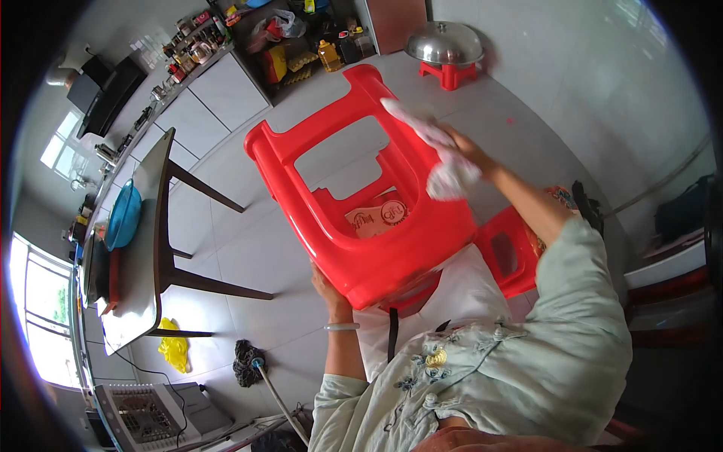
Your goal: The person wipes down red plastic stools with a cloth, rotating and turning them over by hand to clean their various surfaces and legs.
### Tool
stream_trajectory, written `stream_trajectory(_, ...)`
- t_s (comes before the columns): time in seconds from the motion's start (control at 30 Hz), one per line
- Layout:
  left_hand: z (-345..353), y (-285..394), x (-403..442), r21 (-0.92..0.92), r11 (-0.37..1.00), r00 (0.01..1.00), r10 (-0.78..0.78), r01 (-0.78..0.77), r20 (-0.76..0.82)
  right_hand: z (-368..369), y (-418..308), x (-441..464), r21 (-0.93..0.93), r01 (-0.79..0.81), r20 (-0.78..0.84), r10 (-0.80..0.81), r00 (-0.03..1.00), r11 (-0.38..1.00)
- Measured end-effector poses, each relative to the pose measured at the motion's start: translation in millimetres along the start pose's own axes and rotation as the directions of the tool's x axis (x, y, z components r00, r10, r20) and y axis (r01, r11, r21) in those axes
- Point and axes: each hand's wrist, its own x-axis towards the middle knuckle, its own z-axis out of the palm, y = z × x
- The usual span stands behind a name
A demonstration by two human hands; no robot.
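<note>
A red plastic stool (444, 233) lies tipped over my lap, its legs pointing away from me and its hollow inside partly showing. My left hand (327, 292) grips the stool's seat end from the lower left; the stool hides some of its fingers. In my right hand (468, 151) is a bunched white-and-pinkish cloth (450, 179), closed in the fingers. That hand is by the stool's right-hand side, and the cloth is slightly blurred. Whether the cloth touches the stool I cannot tell. A label with printed lettering (376, 217) shows inside the stool.
Another red stool (512, 252) stands beside my right leg. To the left is a table (151, 248) with a blue basin (124, 215). A mop (248, 363) and a yellow bag (174, 346) lie on the floor. A metal lid (444, 44) rests on a low red stool (449, 75) at the back.
</note>
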Motion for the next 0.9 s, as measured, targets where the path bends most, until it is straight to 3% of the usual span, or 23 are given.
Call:
stream_trajectory(0.07,-2,-1,0,0.023,1.000,1.000,-0.013,0.013,0.003,12,1,-56,-0.096,-0.033,-0.116,0.022,0.993,0.995)
stream_trajectory(0.13,-7,-8,3,0.011,1.000,1.000,-0.011,0.011,0.007,25,5,-109,-0.168,0.029,-0.170,-0.058,0.984,0.985)
stream_trajectory(0.17,-10,-11,4,-0.006,1.000,1.000,-0.006,0.006,0.011,33,7,-128,-0.123,0.037,-0.181,-0.059,0.982,0.992)
stream_trajectory(0.23,-12,-14,13,-0.022,1.000,0.999,0.020,-0.019,0.035,50,-14,-140,-0.268,0.181,-0.205,-0.240,0.949,0.946)
stream_trajectory(0.27,-12,-17,12,-0.033,0.999,0.997,0.042,-0.040,0.060,48,-32,-132,-0.409,0.222,-0.130,-0.298,0.946,0.885)
stream_trajectory(0.3,-9,-15,10,-0.024,0.999,0.998,0.031,-0.029,0.063,46,-45,-118,-0.405,0.210,-0.138,-0.287,0.948,0.890)
stream_trajectory(0.37,-1,-7,6,-0.021,1.000,0.999,-0.018,0.019,0.038,45,-60,-97,-0.704,0.287,0.031,-0.375,0.926,0.650)
stream_trajectory(0.43,-3,-10,7,0.072,0.997,0.999,0.012,-0.015,0.039,65,-71,-87,-0.808,0.366,0.145,-0.447,0.883,0.461)
stream_trajectory(0.47,-6,-13,9,0.037,0.999,0.998,0.002,-0.004,0.055,73,-84,-88,-0.800,0.423,0.249,-0.406,0.879,0.425)
stream_trajectory(0.5,-9,-14,10,0.000,1.000,0.998,-0.008,0.008,0.070,86,-88,-89,-0.783,0.505,0.286,-0.511,0.811,0.363)
stream_trajectory(0.63,-6,-14,9,-0.006,1.000,0.998,-0.016,0.016,0.064,141,-103,-97,-0.665,0.665,0.418,-0.568,0.709,0.340)
stream_trajectory(0.7,-8,-18,16,-0.122,0.990,0.993,-0.051,0.064,0.108,171,-112,-105,-0.682,0.649,0.427,-0.535,0.729,0.338)
stream_trajectory(0.77,-27,-26,15,-0.073,0.995,0.986,-0.050,0.062,0.160,192,-107,-114,-0.740,0.601,0.373,-0.559,0.740,0.302)
stream_trajectory(0.8,-38,-30,10,0.259,0.950,0.964,0.114,-0.177,0.240,198,-100,-123,-0.742,0.597,0.368,-0.559,0.743,0.306)
stream_trajectory(0.83,-47,-32,4,0.529,0.744,0.901,0.233,-0.408,0.366,203,-92,-133,-0.684,0.672,0.422,-0.599,0.681,0.282)
stream_trajectory(0.87,-54,-35,1,0.691,0.416,0.806,0.286,-0.591,0.518,207,-82,-141,-0.620,0.742,0.472,-0.636,0.611,0.253)
stream_trajectory(0.9,-52,-31,1,0.691,0.416,0.806,0.283,-0.591,0.519,209,-66,-150,-0.622,0.741,0.470,-0.635,0.613,0.255)
